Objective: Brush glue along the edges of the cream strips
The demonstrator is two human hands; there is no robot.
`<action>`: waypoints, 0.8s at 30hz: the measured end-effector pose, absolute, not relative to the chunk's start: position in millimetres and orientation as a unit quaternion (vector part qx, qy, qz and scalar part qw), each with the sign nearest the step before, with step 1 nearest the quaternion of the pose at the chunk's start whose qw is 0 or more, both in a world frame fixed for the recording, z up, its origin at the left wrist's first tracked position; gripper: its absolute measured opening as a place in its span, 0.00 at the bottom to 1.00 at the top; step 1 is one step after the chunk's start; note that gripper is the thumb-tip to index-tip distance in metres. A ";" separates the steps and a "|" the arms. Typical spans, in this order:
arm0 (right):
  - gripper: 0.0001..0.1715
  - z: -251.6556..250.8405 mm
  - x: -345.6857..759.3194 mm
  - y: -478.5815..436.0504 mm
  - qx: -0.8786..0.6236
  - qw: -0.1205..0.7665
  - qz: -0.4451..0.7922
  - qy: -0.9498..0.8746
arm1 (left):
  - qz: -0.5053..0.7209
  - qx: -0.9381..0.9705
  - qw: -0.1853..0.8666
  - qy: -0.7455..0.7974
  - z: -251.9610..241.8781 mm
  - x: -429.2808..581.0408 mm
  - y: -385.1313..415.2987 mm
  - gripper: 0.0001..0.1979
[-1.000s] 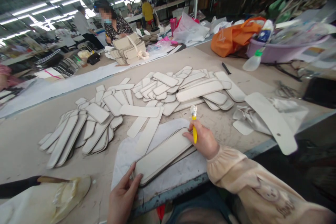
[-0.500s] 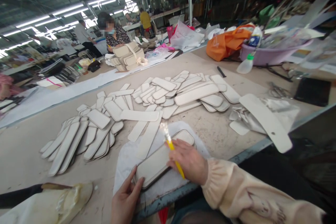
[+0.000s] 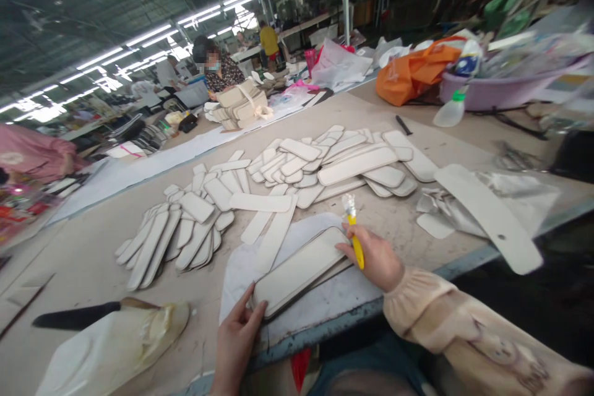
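Note:
My left hand [image 3: 239, 328] grips the near left end of a long pale panel with rounded corners [image 3: 297, 272], thumb on top and fingers at its edge. The panel lies tilted across a white sheet [image 3: 236, 266] at the table's front edge, with another piece under it. My right hand [image 3: 374, 253] is closed round a yellow-handled paint brush [image 3: 356, 241], bristles pointing up and away. Its fingertips are at the panel's far right end. Beyond the sheet lie a left heap of similar pale panels [image 3: 195, 223] and a right heap [image 3: 325, 161].
Front left, a cut-open plastic container [image 3: 116, 346] has a black-handled tool [image 3: 78, 315] across it. To the right are a long loose strip [image 3: 492, 216], a squeeze bottle [image 3: 450, 110], an orange bag [image 3: 415, 71] and a purple basin [image 3: 505, 90]. A co-worker [image 3: 218, 68] sits across the table.
My right hand has moved with the brush from over the panel's middle to its far right end. My left hand still holds the near left end. The view has shifted slightly.

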State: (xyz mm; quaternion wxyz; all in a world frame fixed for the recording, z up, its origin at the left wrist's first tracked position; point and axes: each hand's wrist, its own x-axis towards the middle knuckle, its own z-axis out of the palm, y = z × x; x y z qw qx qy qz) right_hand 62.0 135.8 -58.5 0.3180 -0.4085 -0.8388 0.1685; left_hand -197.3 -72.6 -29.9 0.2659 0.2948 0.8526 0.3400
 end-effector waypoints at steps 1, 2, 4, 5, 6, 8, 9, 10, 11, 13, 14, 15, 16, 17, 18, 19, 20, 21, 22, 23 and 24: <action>0.11 -58.2 61.2 135.8 -0.425 0.320 0.179 -0.828 | 0.341 0.294 0.267 0.852 -28.7 -195.8 -73.1 0.41; 0.12 -57.9 59.6 135.4 -0.436 0.320 0.186 -0.820 | 0.342 0.293 0.266 0.853 -27.3 -194.2 -73.6 0.40; 0.14 -58.4 55.6 135.1 -0.441 0.320 0.203 -0.814 | 0.350 0.294 0.262 0.850 -25.7 -192.1 -74.8 0.37; 0.16 -59.7 53.4 135.6 -0.469 0.322 0.186 -0.801 | 0.356 0.299 0.255 0.848 -26.1 -192.0 -75.4 0.35; 0.18 -61.4 51.3 136.4 -0.481 0.312 0.178 -0.800 | 0.361 0.303 0.250 0.846 -27.0 -192.4 -76.1 0.34; 0.20 -65.2 48.5 137.6 -0.487 0.302 0.170 -0.802 | 0.363 0.307 0.245 0.845 -29.5 -192.9 -77.6 0.31; 0.21 -66.6 47.8 137.5 -0.485 0.299 0.169 -0.804 | 0.362 0.305 0.243 0.846 -30.2 -192.3 -78.2 0.31; 0.21 -67.4 47.7 136.9 -0.483 0.300 0.166 -0.805 | 0.362 0.302 0.242 0.848 -30.3 -191.2 -78.6 0.30; 0.21 -67.7 47.8 135.7 -0.482 0.304 0.162 -0.806 | 0.364 0.300 0.239 0.849 -29.7 -189.7 -78.6 0.29; 0.21 -67.0 48.3 132.7 -0.478 0.316 0.153 -0.805 | 0.374 0.304 0.226 0.847 -26.5 -186.5 -77.6 0.27; 0.20 -66.1 48.3 131.2 -0.475 0.326 0.152 -0.803 | 0.380 0.308 0.216 0.845 -24.2 -185.2 -76.8 0.26; 0.20 -64.7 48.2 130.0 -0.471 0.337 0.158 -0.800 | 0.386 0.312 0.204 0.844 -21.6 -184.2 -76.0 0.24; 0.20 -63.0 47.8 129.1 -0.466 0.348 0.173 -0.795 | 0.394 0.312 0.194 0.842 -19.0 -183.6 -75.3 0.22; 0.19 -60.8 47.1 128.6 -0.459 0.362 0.198 -0.787 | 0.406 0.308 0.189 0.839 -16.5 -183.2 -74.7 0.20; 0.19 -58.1 46.2 128.6 -0.450 0.373 0.235 -0.777 | 0.424 0.299 0.191 0.833 -14.1 -182.7 -74.3 0.18; 0.18 -54.8 45.2 129.0 -0.438 0.391 0.282 -0.759 | 0.451 0.286 0.203 0.821 -11.8 -182.0 -74.1 0.17; 0.18 -50.9 44.3 129.7 -0.419 0.414 0.337 -0.734 | 0.487 0.272 0.219 0.801 -9.6 -180.7 -74.3 0.16; 0.19 -46.3 43.5 130.7 -0.402 0.441 0.388 -0.702 | 0.529 0.255 0.237 0.774 -7.2 -178.6 -74.8 0.15; 0.20 -41.0 43.1 131.9 -0.384 0.471 0.433 -0.665 | 0.574 0.234 0.260 0.741 -4.7 -175.2 -75.6 0.15; 0.22 -35.1 43.1 133.4 -0.366 0.500 0.471 -0.628 | 0.617 0.210 0.287 0.702 -1.9 -170.7 -76.5 0.15; 0.23 -28.9 43.7 135.3 -0.349 0.527 0.499 -0.594 | 0.653 0.184 0.318 0.662 1.1 -164.9 -77.1 0.15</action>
